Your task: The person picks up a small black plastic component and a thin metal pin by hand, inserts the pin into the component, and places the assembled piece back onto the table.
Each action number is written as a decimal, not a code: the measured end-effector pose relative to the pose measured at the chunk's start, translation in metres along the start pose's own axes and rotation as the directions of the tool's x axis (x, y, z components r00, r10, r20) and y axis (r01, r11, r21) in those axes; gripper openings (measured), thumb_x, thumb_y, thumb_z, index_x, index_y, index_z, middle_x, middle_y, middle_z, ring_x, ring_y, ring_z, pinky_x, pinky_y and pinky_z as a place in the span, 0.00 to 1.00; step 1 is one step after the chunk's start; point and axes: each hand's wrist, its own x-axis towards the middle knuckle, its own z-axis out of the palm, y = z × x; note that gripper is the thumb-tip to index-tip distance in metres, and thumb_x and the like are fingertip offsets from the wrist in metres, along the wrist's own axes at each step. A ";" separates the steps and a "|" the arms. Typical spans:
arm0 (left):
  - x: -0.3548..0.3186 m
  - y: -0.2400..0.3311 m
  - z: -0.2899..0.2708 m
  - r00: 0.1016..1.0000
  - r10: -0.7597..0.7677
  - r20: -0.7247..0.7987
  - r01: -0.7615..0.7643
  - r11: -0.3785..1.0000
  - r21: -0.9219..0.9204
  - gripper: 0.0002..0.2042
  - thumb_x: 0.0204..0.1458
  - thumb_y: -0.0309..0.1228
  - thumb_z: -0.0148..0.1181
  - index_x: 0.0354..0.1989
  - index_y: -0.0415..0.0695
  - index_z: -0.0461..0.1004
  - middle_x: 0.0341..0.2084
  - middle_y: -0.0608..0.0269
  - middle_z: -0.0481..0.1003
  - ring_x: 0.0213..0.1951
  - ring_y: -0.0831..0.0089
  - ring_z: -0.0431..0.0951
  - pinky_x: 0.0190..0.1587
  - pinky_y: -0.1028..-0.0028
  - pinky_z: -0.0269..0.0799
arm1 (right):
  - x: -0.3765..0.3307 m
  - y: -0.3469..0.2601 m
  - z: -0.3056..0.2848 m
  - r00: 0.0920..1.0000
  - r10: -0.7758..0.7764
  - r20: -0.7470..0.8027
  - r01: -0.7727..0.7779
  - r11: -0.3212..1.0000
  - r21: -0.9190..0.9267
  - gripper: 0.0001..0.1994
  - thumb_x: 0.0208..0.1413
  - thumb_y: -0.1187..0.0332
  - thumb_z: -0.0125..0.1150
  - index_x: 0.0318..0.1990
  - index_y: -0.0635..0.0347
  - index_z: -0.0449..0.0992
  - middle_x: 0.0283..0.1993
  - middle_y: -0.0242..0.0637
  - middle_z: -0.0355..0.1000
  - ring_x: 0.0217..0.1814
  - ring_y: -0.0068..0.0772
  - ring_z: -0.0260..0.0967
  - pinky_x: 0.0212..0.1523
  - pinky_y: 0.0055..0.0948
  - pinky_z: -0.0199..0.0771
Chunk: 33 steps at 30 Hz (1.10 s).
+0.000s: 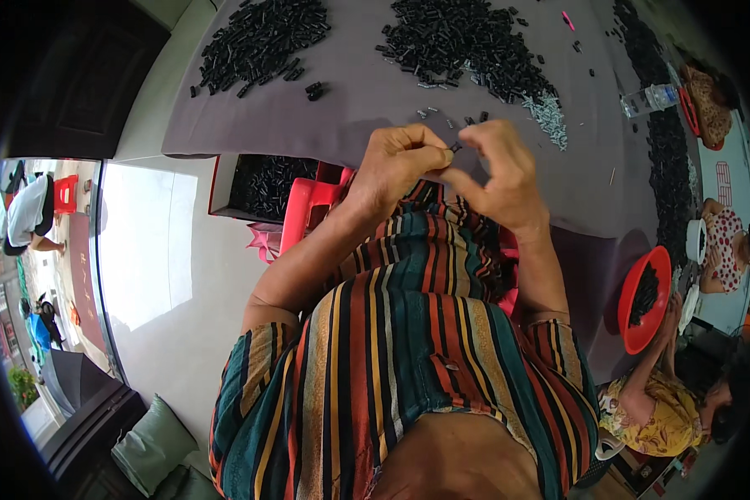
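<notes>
My left hand (398, 162) is closed in a pinch above the near edge of the cloth-covered table. A small black part (456, 147) shows at its fingertips, too small to make out fully. Just to the right, my right hand (502, 175) curves toward that part. Its thumb and forefinger are apart, with nothing visible gripped between them. Beyond the hands lies a large heap of small black plastic parts (454, 37). A pile of little silvery screw-like pins (547, 117) spills from the heap's right side, and a few loose pieces lie nearer my fingers.
Another heap of black parts (267, 37) sits at the far left. Below the table's edge stands a box of black pieces (271, 185) beside a red stool (302, 208). At right are a red basin (648, 300), a clear bottle (652, 100) and other seated people.
</notes>
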 end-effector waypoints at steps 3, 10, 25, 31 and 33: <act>-0.002 0.001 0.003 0.999 0.009 -0.050 -0.002 0.990 0.142 0.04 0.44 0.24 0.52 0.23 0.36 0.72 0.21 0.65 0.72 0.25 0.82 0.69 0.30 0.82 0.64 | -0.007 0.000 0.011 0.996 -0.032 0.081 0.048 0.977 -0.206 0.17 0.38 0.61 0.67 0.28 0.62 0.66 0.27 0.39 0.65 0.27 0.37 0.65 0.24 0.30 0.67; 0.003 -0.003 -0.001 0.997 -0.060 -0.054 0.076 0.917 0.392 0.06 0.42 0.24 0.53 0.23 0.34 0.72 0.20 0.65 0.72 0.25 0.82 0.69 0.30 0.82 0.63 | -0.019 0.003 0.029 0.999 0.040 -0.002 -0.040 0.980 -0.197 0.18 0.37 0.57 0.65 0.19 0.57 0.62 0.16 0.33 0.63 0.17 0.33 0.65 0.18 0.30 0.65; 0.012 -0.017 0.001 0.990 -0.128 -0.053 0.139 0.938 0.318 0.06 0.41 0.26 0.55 0.23 0.33 0.72 0.18 0.65 0.70 0.22 0.83 0.67 0.24 0.83 0.61 | -0.042 0.025 0.056 0.986 0.098 -0.132 -0.096 0.995 0.022 0.17 0.37 0.60 0.62 0.14 0.57 0.60 0.11 0.36 0.60 0.12 0.35 0.63 0.14 0.30 0.63; 0.015 -0.018 0.003 0.982 -0.175 -0.075 0.190 0.931 0.311 0.06 0.41 0.25 0.54 0.23 0.33 0.73 0.19 0.64 0.71 0.23 0.82 0.68 0.26 0.82 0.62 | -0.042 0.025 0.052 0.986 0.100 -0.130 -0.105 0.994 -0.029 0.17 0.38 0.59 0.62 0.14 0.57 0.60 0.12 0.35 0.61 0.13 0.35 0.64 0.15 0.29 0.64; 0.017 -0.020 0.003 0.983 -0.172 -0.060 0.183 0.932 0.312 0.06 0.41 0.25 0.54 0.23 0.33 0.73 0.19 0.64 0.71 0.23 0.82 0.68 0.26 0.82 0.62 | -0.042 0.027 0.053 0.984 0.092 -0.153 -0.100 0.994 -0.045 0.17 0.37 0.59 0.62 0.14 0.57 0.60 0.12 0.35 0.61 0.13 0.35 0.64 0.14 0.29 0.64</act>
